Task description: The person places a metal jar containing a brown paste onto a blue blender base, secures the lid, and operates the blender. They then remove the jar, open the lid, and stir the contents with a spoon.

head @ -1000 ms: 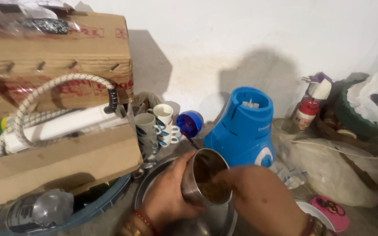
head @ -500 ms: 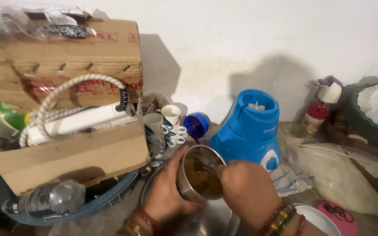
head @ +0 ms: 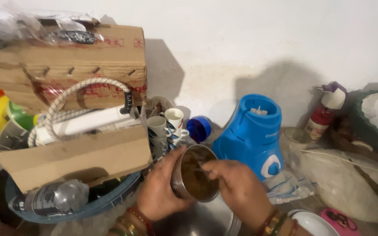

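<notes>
Left hand (head: 160, 185): wrapped around steel jar (head: 193, 179), tilted.
Right hand (head: 237, 185): fingertips curled inside jar rim.
Clearance: cardboard box (head: 79, 159) left, blue mixer base (head: 252, 135) right, both close.

Single head view, close, looking down toward wall (head: 250, 39).

I see dim, warm indoor light, hard shadows of the blue blender base (head: 253, 133) and cardboard box (head: 73, 65) on the wall beyond my fingers (head: 211, 168), soft blur throughout, glare on plastic wrap upper left.
</notes>
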